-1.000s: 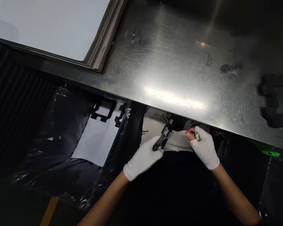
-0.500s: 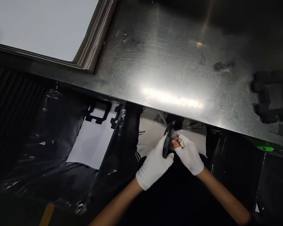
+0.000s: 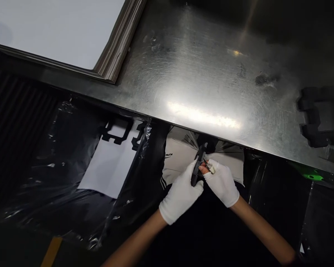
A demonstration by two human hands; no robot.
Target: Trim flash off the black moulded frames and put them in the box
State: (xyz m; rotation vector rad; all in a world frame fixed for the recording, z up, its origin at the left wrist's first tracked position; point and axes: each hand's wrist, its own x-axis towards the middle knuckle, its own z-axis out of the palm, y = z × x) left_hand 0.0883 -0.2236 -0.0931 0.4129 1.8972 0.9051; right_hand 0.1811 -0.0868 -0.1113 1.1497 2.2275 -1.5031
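My left hand (image 3: 181, 192), in a white glove, is closed around a black frame-like part (image 3: 199, 163), which is seen edge-on and tilted upright. Against its right side is my right hand (image 3: 222, 181), gloved in white with bare thumb and fingertip. Pinched in it is a small blade (image 3: 210, 166) with a dark pointed tip and a pale, wrapped-looking grip. The tip points at the black part; whether it touches cannot be made out. Both hands are just below the metal table's front edge, over my lap.
The scratched metal table (image 3: 211, 70) spans the top. A thick stack of white sheets (image 3: 52, 33) is at upper left. Another black frame (image 3: 320, 116) lies at right. Below the edge at left, black plastic (image 3: 64, 178) holds white paper (image 3: 108, 168) and black frames (image 3: 118, 130).
My right hand has shifted slightly left, closer to the black part, and the blade's tip shows more clearly. My left hand keeps its hold. The whole view has shifted a little.
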